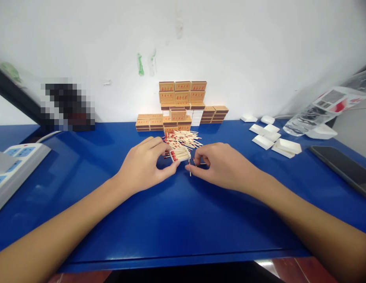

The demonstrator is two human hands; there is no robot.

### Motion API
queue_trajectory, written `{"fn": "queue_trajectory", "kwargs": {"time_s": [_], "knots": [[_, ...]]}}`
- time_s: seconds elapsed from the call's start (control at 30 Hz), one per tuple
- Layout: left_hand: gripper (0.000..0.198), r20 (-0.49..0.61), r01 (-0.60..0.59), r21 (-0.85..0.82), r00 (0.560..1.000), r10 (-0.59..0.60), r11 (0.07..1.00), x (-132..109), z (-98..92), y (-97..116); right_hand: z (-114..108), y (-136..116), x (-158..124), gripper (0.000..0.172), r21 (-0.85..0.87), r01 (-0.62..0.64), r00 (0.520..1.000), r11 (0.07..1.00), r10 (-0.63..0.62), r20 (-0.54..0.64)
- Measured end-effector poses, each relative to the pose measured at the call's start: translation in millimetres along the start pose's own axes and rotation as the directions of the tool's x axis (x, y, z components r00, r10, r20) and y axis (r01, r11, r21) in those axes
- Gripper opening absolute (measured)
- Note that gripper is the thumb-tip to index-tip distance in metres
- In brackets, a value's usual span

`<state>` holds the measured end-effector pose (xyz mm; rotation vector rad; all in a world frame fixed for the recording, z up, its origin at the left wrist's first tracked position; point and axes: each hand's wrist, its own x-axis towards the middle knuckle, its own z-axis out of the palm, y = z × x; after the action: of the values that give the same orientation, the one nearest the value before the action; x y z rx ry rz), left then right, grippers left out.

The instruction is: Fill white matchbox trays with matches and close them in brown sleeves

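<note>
My left hand (147, 163) grips a small white matchbox tray (185, 158) between thumb and fingers. Matches (179, 153) with red heads lie side by side inside it. Just to the tray's right, my right hand (221, 165) has its fingers curled, with a single match (190, 173) at the thumb tip. Another match or two lie partly hidden behind those fingers. Beyond the tray spreads a loose heap of matches (184, 137) on the blue table (183, 220).
Behind the heap, brown matchboxes (182, 97) are stacked against the wall. Several empty white trays (262, 142) lie at the right, beside a tilted plastic bottle (312, 110) and a dark phone (342, 167). A white power strip (38, 151) is at the left.
</note>
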<state>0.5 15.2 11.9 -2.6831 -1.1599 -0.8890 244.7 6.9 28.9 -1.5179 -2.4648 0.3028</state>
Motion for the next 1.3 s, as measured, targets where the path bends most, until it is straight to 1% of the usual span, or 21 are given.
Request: {"fn": "queue_trajectory", "kwargs": {"time_s": [0.1, 0.17, 0.23, 0.33, 0.4, 0.47, 0.67, 0.77, 0.9, 1.0, 1.07, 1.13, 1.2, 1.3], "knots": [[0.028, -0.032, 0.012, 0.017, 0.999, -0.012, 1.000, -0.3, 0.4, 2.1, 5.7, -7.9, -1.8, 0.024, -0.025, -0.022, 0.999, 0.999, 0.023, 0.027], [0.028, -0.032, 0.007, 0.013, 0.999, -0.007, 1.000, -0.5, 0.6, 2.9, 5.9, -7.2, -2.1, 0.017, -0.039, -0.026, 0.997, 0.999, 0.029, 0.068], [0.027, -0.018, 0.000, 0.003, 1.000, 0.000, 1.000, -0.7, 0.9, 3.3, 4.2, -2.8, -1.9, 0.013, -0.055, -0.028, 0.997, 0.998, 0.032, 0.073], [0.026, -0.007, -0.007, -0.001, 1.000, 0.007, 1.000, -1.3, 1.8, 3.3, 1.6, 4.5, -1.1, 0.015, -0.103, -0.044, 0.998, 0.994, 0.048, 0.034], [0.025, -0.006, -0.011, -0.004, 1.000, 0.011, 1.000, -1.5, 2.2, 3.5, 0.7, 5.8, -0.5, 0.019, -0.121, -0.067, 0.997, 0.990, 0.071, 0.032], [0.024, -0.005, -0.015, -0.011, 1.000, 0.015, 1.000, -1.5, 2.2, 3.9, 0.0, 3.9, 0.2, 0.019, -0.113, -0.082, 0.995, 0.990, 0.088, 0.051], [0.022, 0.020, -0.019, -0.017, 1.000, 0.020, 1.000, -1.2, 0.8, 4.8, -1.4, 0.2, 1.8, 0.011, -0.074, -0.094, 0.988, 0.993, 0.102, 0.115], [0.021, 0.050, -0.010, -0.028, 0.999, 0.012, 1.000, -1.3, 0.8, 4.7, 0.6, 6.1, 2.4, 0.009, -0.060, -0.066, 0.990, 0.996, 0.073, 0.123], [0.024, 0.092, -0.016, -0.026, 0.996, 0.018, 1.000, -1.3, 0.8, 4.7, 1.8, 18.0, 3.0, 0.009, -0.053, 0.019, 0.991, 0.998, -0.012, 0.130], [0.024, 0.112, -0.026, -0.033, 0.993, 0.030, 0.999, -1.2, 0.3, 5.4, -3.1, 25.5, 3.6, 0.010, -0.082, 0.054, 0.990, 0.995, -0.043, 0.133], [0.022, 0.124, -0.035, -0.051, 0.991, 0.041, 0.998, -1.1, -0.1, 6.5, -8.0, 27.4, 3.7, 0.010, -0.094, 0.051, 0.994, 0.994, -0.042, 0.102], [0.021, 0.132, -0.050, -0.076, 0.989, 0.060, 0.996, -1.1, -0.3, 7.9, -11.3, 25.4, 3.0, 0.010, -0.078, 0.062, 0.997, 0.995, -0.058, 0.049], [0.023, 0.136, -0.066, -0.098, 0.988, 0.079, 0.993, -1.1, -0.3, 9.1, -10.8, 18.9, 1.3, 0.010, -0.031, 0.111, 0.994, 0.993, -0.111, 0.010], [0.022, 0.152, -0.081, -0.124, 0.983, 0.100, 0.989, -1.3, -0.2, 9.5, -4.3, 4.4, -1.8, 0.012, 0.015, 0.178, 0.984, 0.984, -0.178, 0.017]]}}
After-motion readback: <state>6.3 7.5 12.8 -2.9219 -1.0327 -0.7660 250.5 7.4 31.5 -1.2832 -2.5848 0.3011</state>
